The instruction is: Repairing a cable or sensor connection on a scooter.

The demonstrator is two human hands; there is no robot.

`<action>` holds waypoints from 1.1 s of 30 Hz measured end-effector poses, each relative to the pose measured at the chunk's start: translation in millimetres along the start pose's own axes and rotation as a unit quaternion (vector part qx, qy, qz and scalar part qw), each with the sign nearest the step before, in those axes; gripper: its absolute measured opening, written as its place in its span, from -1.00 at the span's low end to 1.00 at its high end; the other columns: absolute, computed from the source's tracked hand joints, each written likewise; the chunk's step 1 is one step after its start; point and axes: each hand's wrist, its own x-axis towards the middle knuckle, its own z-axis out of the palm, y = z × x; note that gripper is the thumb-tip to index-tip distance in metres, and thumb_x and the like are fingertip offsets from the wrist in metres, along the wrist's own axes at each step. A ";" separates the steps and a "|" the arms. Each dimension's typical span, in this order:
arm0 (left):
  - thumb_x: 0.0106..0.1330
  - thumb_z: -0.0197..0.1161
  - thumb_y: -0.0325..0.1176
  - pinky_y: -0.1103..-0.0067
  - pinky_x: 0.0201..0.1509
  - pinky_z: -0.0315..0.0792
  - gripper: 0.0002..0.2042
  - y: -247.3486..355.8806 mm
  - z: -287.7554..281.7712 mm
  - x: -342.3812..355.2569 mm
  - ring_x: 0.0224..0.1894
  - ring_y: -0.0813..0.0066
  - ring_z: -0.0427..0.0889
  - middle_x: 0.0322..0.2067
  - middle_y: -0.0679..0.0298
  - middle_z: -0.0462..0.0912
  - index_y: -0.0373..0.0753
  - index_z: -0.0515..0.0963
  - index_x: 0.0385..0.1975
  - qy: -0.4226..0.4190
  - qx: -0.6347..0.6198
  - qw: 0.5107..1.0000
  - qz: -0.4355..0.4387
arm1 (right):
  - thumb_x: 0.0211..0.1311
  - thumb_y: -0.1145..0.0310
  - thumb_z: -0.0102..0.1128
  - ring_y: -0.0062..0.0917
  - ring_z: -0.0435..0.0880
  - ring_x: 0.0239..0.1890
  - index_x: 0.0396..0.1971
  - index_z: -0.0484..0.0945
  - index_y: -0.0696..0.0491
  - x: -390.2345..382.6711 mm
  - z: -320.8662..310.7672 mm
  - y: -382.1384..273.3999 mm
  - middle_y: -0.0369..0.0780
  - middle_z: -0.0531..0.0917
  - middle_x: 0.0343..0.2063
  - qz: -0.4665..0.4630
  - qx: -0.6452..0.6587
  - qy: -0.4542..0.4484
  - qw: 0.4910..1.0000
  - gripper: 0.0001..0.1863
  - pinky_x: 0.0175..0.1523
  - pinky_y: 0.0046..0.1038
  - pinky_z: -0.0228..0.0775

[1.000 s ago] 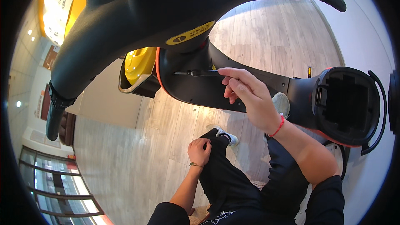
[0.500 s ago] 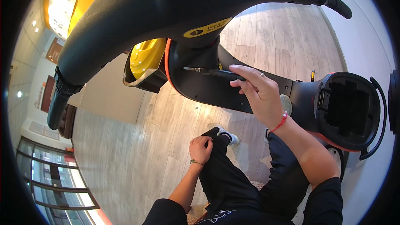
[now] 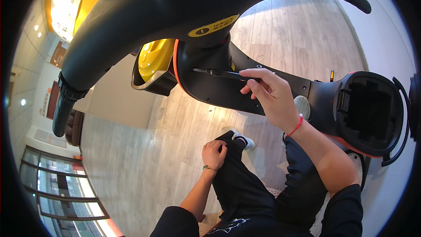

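My right hand (image 3: 276, 98) pinches the end of a slim dark screwdriver (image 3: 224, 74) between thumb and fingers. The tool lies nearly level across the black lower body of an electric scooter (image 3: 210, 92), its metal tip toward the left. Whether the tip touches a screw is too small to tell. My left hand (image 3: 214, 154) rests on my left knee with the fingers loosely bent over it and nothing in them.
The scooter's black handlebar (image 3: 175, 17) arches across the top. A yellow helmet (image 3: 154, 59) sits in a front basket (image 3: 163, 87). An open black compartment (image 3: 366, 112) stands at the right. Wooden floor (image 3: 144, 162) lies below, with a light panel (image 3: 120, 90) at the left.
My right hand has closed more around the end of the screwdriver, its fingers curling in. My left hand stays on the knee; the whole view has shifted slightly.
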 end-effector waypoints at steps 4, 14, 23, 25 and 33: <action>0.18 0.21 -0.33 0.42 0.03 0.40 -0.91 -2.6 2.4 0.8 -0.17 0.30 0.64 -0.35 0.31 0.70 -0.12 0.65 -0.43 -0.001 0.004 1.000 0.000 | 0.36 0.59 0.03 -0.60 0.71 -0.25 0.00 0.54 0.12 2.8 5.9 -3.2 -0.17 0.64 -0.18 -0.016 0.065 0.058 0.996 -0.74 -0.16 -0.61 0.54; 0.19 0.21 -0.30 0.42 0.03 0.37 -0.90 5.1 8.5 1.9 -0.15 0.30 0.62 -0.35 0.31 0.70 -0.11 0.65 -0.44 -0.009 -0.005 1.000 -0.013 | 0.33 0.69 -0.03 -0.47 0.73 -0.17 -0.11 0.47 0.25 7.9 -11.0 -0.1 -0.10 0.63 -0.14 -0.007 0.150 0.075 0.986 -0.81 -0.03 -0.56 0.58; 0.15 0.23 -0.29 0.35 0.03 0.39 -0.88 -0.2 12.2 3.8 -0.16 0.22 0.64 -0.36 0.24 0.69 -0.13 0.65 -0.45 0.010 -0.011 1.000 -0.013 | 0.32 0.62 0.01 -0.36 0.71 -0.19 -0.13 0.48 0.16 -26.5 -70.6 -27.7 0.03 0.62 -0.08 0.072 0.301 0.027 0.951 -0.83 -0.08 -0.48 0.57; 0.22 0.21 -0.29 0.39 0.05 0.41 -0.86 1.6 7.1 7.7 -0.18 0.25 0.65 -0.34 0.22 0.70 -0.16 0.67 -0.38 -0.001 -0.045 0.999 -0.024 | 0.31 0.62 0.01 -0.37 0.71 -0.20 -0.14 0.48 0.16 -31.7 -74.7 -30.1 0.03 0.62 -0.09 0.075 0.307 0.016 0.949 -0.83 -0.08 -0.48 0.56; 0.32 0.15 -0.59 0.56 0.04 0.46 -0.69 148.9 -128.4 32.1 -0.08 0.46 0.59 -0.10 0.14 0.57 -0.42 0.43 0.07 0.078 -0.563 0.817 0.100 | 0.25 0.64 -0.02 -0.37 0.68 -0.23 -0.16 0.45 0.14 -49.4 -72.8 -42.8 0.05 0.59 -0.10 0.105 0.367 -0.053 0.923 -0.81 -0.05 -0.40 0.54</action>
